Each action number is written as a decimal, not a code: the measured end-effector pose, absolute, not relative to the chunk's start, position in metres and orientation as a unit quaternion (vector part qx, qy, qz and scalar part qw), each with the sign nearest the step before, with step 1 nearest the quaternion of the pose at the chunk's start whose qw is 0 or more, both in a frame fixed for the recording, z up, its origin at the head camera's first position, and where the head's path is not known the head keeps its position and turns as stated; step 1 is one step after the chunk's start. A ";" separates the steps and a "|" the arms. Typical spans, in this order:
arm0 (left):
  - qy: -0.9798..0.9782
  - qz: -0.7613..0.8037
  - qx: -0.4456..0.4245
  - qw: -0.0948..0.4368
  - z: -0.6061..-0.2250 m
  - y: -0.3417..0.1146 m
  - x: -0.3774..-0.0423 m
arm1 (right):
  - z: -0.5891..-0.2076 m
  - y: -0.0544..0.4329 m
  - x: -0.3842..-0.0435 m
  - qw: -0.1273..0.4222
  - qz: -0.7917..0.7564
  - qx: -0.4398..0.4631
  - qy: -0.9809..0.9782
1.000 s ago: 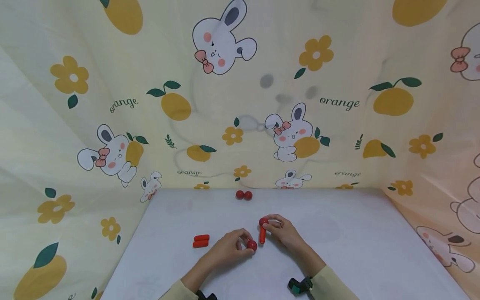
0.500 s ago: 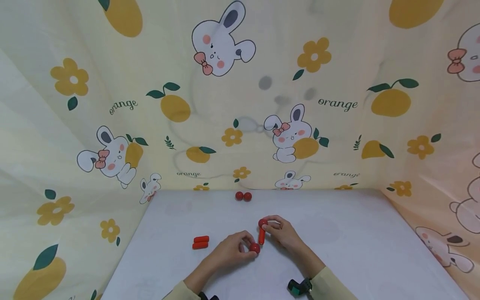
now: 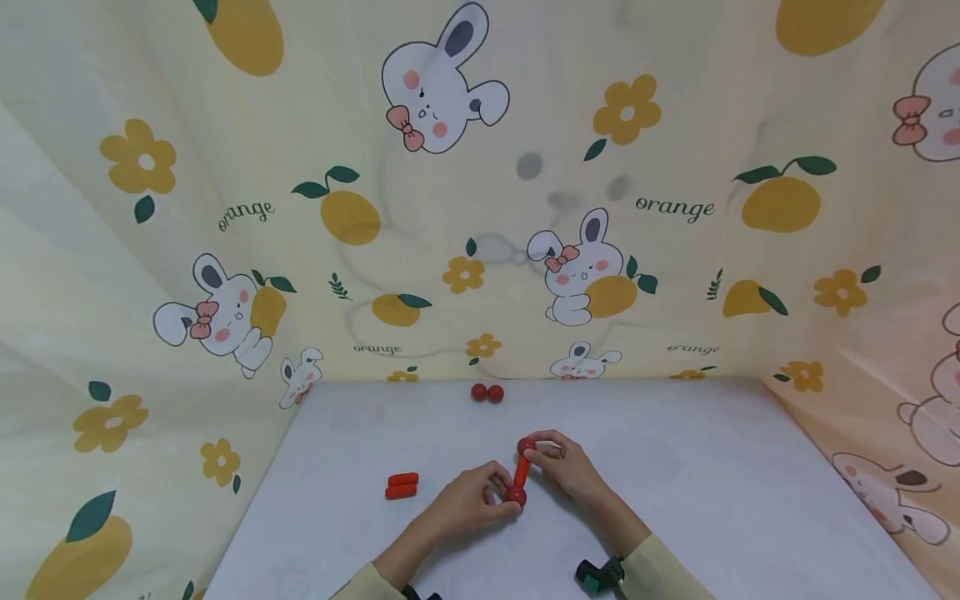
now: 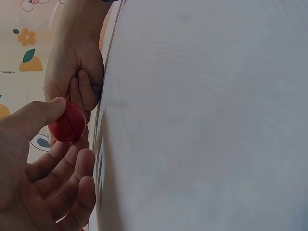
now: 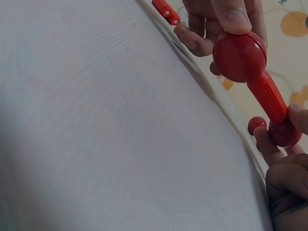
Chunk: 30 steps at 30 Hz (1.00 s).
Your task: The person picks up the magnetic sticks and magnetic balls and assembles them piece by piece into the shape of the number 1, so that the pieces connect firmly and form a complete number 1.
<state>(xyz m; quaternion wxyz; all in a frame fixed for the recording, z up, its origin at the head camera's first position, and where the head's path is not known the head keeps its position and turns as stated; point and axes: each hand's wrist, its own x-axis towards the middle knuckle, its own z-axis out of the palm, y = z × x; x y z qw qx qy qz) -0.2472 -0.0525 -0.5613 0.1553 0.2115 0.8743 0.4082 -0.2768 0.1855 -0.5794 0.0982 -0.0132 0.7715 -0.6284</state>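
Observation:
In the head view my left hand [image 3: 468,497] pinches a glossy red ball [image 3: 515,497] between thumb and fingers. My right hand [image 3: 567,468] pinches another red ball [image 3: 527,447], farther from me. A short red rod [image 3: 521,472] spans the gap, one end at each ball. The right wrist view shows this rod [image 5: 268,97] with grooves along its side, its near end right at the left hand's ball [image 5: 239,57]. A dark seam crosses that ball [image 4: 67,123] in the left wrist view, where the rod is hidden.
Two red rods [image 3: 401,486] lie side by side on the white table [image 3: 675,500], left of my left hand. Near the back edge sit two more red balls [image 3: 496,393], close together. A curtain [image 3: 450,192] printed with rabbits and oranges hangs behind and at the sides.
My left hand has moved right, bringing its ball up to the rod's near end. The rod has tilted slightly, its near end swinging left. My right hand stays nearly in place.

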 end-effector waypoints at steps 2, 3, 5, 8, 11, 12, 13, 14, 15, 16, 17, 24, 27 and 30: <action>0.874 0.409 0.210 0.156 -0.562 -0.052 -0.247 | -0.579 0.185 -0.277 0.099 -0.629 -0.011 0.771; 0.874 0.409 0.210 0.156 -0.562 -0.052 -0.247 | -0.579 0.185 -0.277 0.098 -0.630 -0.009 0.770; 0.873 0.411 0.208 0.158 -0.562 -0.051 -0.247 | -0.580 0.185 -0.278 0.097 -0.631 -0.004 0.770; 0.872 0.414 0.203 0.162 -0.562 -0.051 -0.247 | -0.580 0.184 -0.278 0.093 -0.631 0.004 0.770; 0.872 0.417 0.199 0.164 -0.561 -0.052 -0.246 | -0.581 0.184 -0.279 0.091 -0.632 0.003 0.770; 0.872 0.418 0.197 0.165 -0.560 -0.052 -0.246 | -0.582 0.184 -0.279 0.090 -0.632 0.002 0.770; 0.871 0.418 0.197 0.165 -0.560 -0.052 -0.246 | -0.582 0.184 -0.279 0.090 -0.633 0.003 0.769; 0.871 0.419 0.197 0.165 -0.559 -0.052 -0.246 | -0.582 0.184 -0.279 0.090 -0.633 0.004 0.769; 0.871 0.420 0.197 0.164 -0.559 -0.053 -0.247 | -0.582 0.184 -0.280 0.091 -0.634 0.005 0.768; 0.870 0.421 0.196 0.164 -0.558 -0.053 -0.247 | -0.582 0.184 -0.280 0.091 -0.634 0.006 0.768; 0.869 0.422 0.197 0.164 -0.558 -0.054 -0.247 | -0.582 0.184 -0.280 0.092 -0.635 0.008 0.767; 0.865 0.433 0.194 0.166 -0.561 -0.058 -0.249 | -0.583 0.186 -0.280 0.095 -0.638 0.007 0.764; 0.864 0.433 0.192 0.169 -0.561 -0.061 -0.250 | -0.583 0.186 -0.279 0.093 -0.636 0.005 0.766; 0.866 0.431 0.187 0.170 -0.559 -0.064 -0.253 | -0.583 0.185 -0.279 0.082 -0.628 0.001 0.774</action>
